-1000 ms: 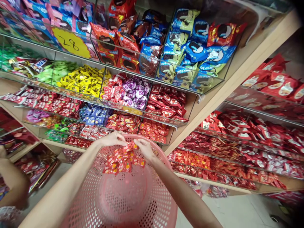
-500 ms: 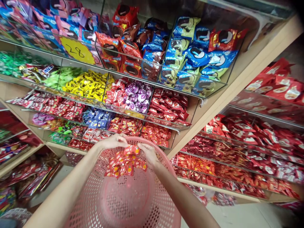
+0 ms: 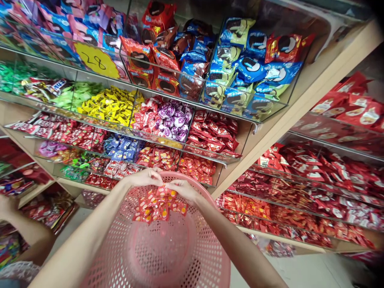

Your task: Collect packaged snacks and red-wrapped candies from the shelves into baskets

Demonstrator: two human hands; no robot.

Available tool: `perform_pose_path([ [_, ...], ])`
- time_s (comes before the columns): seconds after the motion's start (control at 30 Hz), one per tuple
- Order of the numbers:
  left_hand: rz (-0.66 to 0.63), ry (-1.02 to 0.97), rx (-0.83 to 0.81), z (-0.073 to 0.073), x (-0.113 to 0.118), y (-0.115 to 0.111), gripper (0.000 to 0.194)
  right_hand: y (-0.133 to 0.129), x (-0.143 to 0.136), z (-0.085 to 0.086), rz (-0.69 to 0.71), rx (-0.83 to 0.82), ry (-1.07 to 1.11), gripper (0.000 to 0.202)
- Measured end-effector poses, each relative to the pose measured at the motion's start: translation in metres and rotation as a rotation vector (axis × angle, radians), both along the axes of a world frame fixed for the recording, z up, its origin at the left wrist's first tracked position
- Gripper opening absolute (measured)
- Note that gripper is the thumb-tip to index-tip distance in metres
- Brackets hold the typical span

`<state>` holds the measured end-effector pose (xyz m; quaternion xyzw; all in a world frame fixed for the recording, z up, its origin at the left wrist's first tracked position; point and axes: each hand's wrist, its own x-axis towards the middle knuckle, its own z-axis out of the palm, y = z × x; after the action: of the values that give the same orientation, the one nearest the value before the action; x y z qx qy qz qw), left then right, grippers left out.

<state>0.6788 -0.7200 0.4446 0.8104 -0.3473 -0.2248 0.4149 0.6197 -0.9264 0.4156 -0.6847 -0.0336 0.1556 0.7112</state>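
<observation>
Two hands worked at fingertip scale: the left hand point(image 3: 146, 178) and right hand point(image 3: 181, 189) each had thumb and forefinger pressed together, seemingly pinching the upper edge of one small red packet point(image 3: 166, 192). So slight a wrapper probably left room for fingertips only; whether it was torn could not be told. It hung inside the far rim of the pink basket point(image 3: 162, 245), likely so that anything slipping would be caught there. Just below, a heap of similar packets point(image 3: 147, 209) lay against the basket's far inner side, within easy reach. What supported the basket was out of view.

Beyond the rim, a bin of red packets point(image 3: 196, 170) stood among clear-fronted shelves, sorted by kind, presumably to be seen from above. Higher up, a yellow sign point(image 3: 96, 60) read 28. At far left appeared another person's arm point(image 3: 28, 230).
</observation>
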Motion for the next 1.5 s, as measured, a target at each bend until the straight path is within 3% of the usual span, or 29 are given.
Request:
perform_pose_path([
  [0.83, 0.001, 0.020, -0.008, 0.001, 0.004, -0.006, 0.026, 0.001, 0.004, -0.012, 0.154, 0.202, 0.151, 0.029],
  [0.93, 0.012, 0.004, -0.004, 0.001, 0.004, -0.005, 0.028, 0.003, 0.000, -0.008, 0.077, -0.013, 0.006, 0.032],
  [1.0, 0.015, -0.002, -0.005, 0.000, 0.005, -0.003, 0.027, 0.004, -0.006, -0.003, 0.000, -0.253, -0.261, 0.036],
  [1.13, 0.021, 0.007, -0.019, -0.003, 0.007, -0.002, 0.026, 0.003, -0.017, 0.003, 0.069, -0.760, -0.733, 0.059],
  [1.23, 0.027, 0.000, -0.012, -0.003, 0.007, -0.003, 0.027, 0.001, -0.019, 0.002, 0.097, -0.981, -0.778, 0.049],
  [1.4, 0.034, -0.009, 0.003, 0.003, 0.003, -0.004, 0.036, -0.015, -0.026, 0.003, 0.098, -1.053, -0.720, 0.045],
  [1.5, 0.056, 0.011, 0.000, 0.007, 0.000, -0.004, 0.040, -0.029, -0.039, 0.001, 0.152, -1.232, -0.615, 0.042],
])
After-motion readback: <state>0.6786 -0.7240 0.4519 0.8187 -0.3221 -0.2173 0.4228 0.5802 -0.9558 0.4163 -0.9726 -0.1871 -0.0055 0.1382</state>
